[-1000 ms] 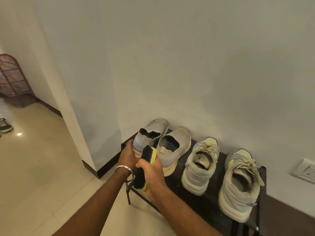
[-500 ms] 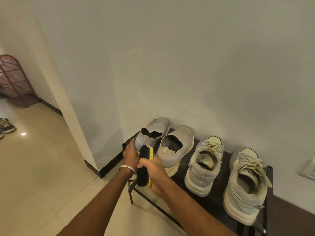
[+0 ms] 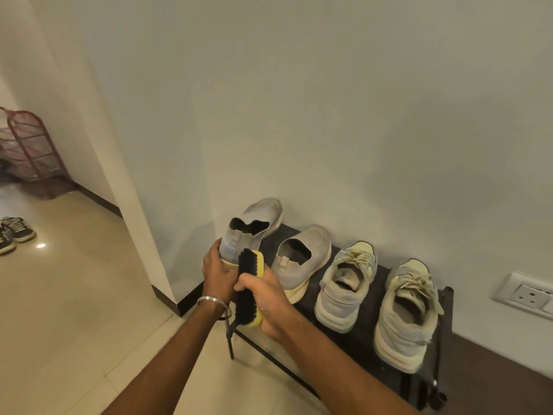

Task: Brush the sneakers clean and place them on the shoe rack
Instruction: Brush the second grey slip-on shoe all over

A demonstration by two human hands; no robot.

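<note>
Sneaker: our left hand (image 3: 217, 272) grips the grey slip-on sneaker's (image 3: 251, 227) heel, toe pointing to 1 o'clock.
Brush: our right hand (image 3: 264, 298) grips the yellow-backed black-bristled brush (image 3: 250, 287), long axis 12 to 6.

Left sneaker (image 3: 251, 229) heel behind hand (image 3: 217, 272)

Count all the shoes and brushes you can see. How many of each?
Grey slip-on shoes: 2
Laced sneakers on the rack: 2
Dark shoes on the floor far left: 2
Brushes: 1
Total: 7
</note>
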